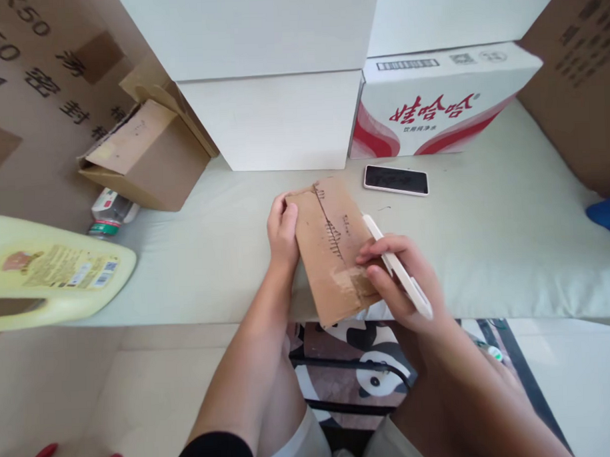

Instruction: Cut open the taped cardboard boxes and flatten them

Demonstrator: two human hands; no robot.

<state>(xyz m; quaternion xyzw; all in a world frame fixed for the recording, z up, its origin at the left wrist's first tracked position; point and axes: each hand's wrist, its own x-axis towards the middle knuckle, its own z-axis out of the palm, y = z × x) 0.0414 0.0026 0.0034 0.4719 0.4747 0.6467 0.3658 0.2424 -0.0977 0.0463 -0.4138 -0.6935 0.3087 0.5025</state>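
Observation:
My left hand (pixel 282 232) grips the upper left edge of a brown piece of cardboard (pixel 316 268), thumb on top. The cardboard is tilted near the front edge of the padded surface. Dark stitch-like marks run down its face, and a paler, torn-looking patch lies near its lower right. In my right hand (pixel 406 271) is a slim white utility knife (pixel 401 278), held slantwise with its upper end by the cardboard's right edge. I cannot make out a blade. My right fingertips rest at the cardboard's right side.
A phone (pixel 396 180) lies behind the cardboard on the pale padded surface (pixel 486 249). White boxes (pixel 276 123) and a red-and-white carton (pixel 431 111) stand at the back. To the left are an open brown box (pixel 157 160), a small bottle (pixel 107 212) and a yellow jug (pixel 61 270).

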